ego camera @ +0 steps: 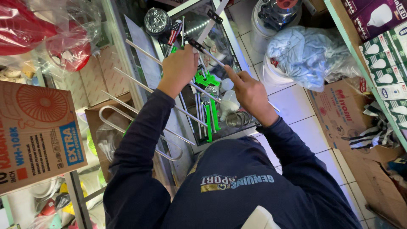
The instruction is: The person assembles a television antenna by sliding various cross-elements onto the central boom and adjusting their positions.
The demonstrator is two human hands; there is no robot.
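A metal antenna frame [148,89] of long silver rods and looped tubes lies across a glass display counter [237,46], with green plastic clips [207,80] along its middle. My left hand [180,68] is closed around the antenna's central rods near the clips. My right hand [250,95] pinches a thin silver rod [212,55] with a black end cap, index finger stretched along it. The rod slants up to the left, crossing just above my left hand. Both arms wear dark blue sleeves.
A cardboard fan box [38,131] stands at the left under red plastic goods in clear bags [46,29]. Boxes of light bulbs [388,63] fill a shelf at right. A blue-white bag [309,53] sits on a white bucket, and a cardboard box [343,112] lies on the tiled floor.
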